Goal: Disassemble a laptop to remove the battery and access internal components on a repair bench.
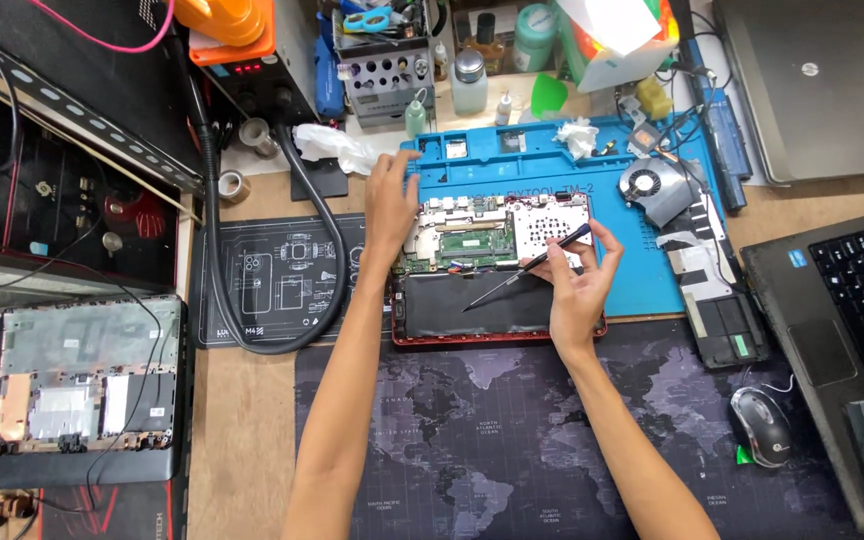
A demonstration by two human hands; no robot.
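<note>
An opened laptop lies at the centre of the workbench, its far half on a repair mat, with a cooling fan to its right, a mouse nearer right and a stripped laptop shell far left.

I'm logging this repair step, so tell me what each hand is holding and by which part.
The right hand pinches thin black tweezers near their upper end, tip pointing down-left. The left hand holds nothing; it rests on the opened laptop.

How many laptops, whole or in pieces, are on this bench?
4: a red opened one under the hands, a stripped shell at left, a closed grey one top right, an open one at right. More may be hidden.
</note>
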